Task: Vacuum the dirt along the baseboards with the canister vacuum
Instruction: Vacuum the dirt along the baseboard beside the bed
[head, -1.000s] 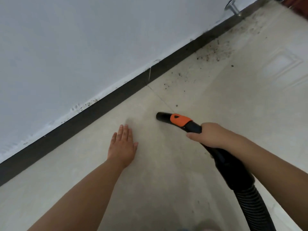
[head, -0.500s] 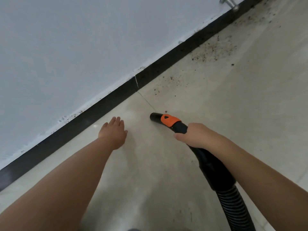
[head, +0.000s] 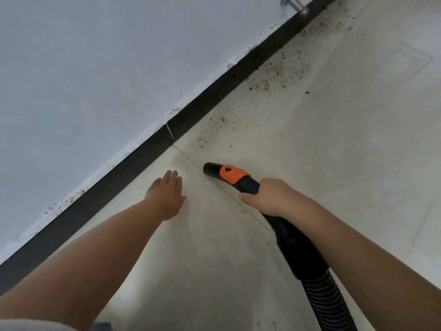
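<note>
From the head view, I see my right hand (head: 267, 197) wrapped around the black vacuum handle (head: 248, 185), hiding part of it; the hose (head: 331, 304) runs off-frame. No legible writing. My left hand (head: 165, 198) lies flat, fingers straight. Dirt (head: 276, 72) sits by the baseboard (head: 214, 96), beyond the nozzle (head: 211, 169).

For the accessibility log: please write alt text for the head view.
A right hand grips a black vacuum nozzle pointing at dirt specks along a dark baseboard. The left hand lies flat and open beside it on the pale floor.
</note>
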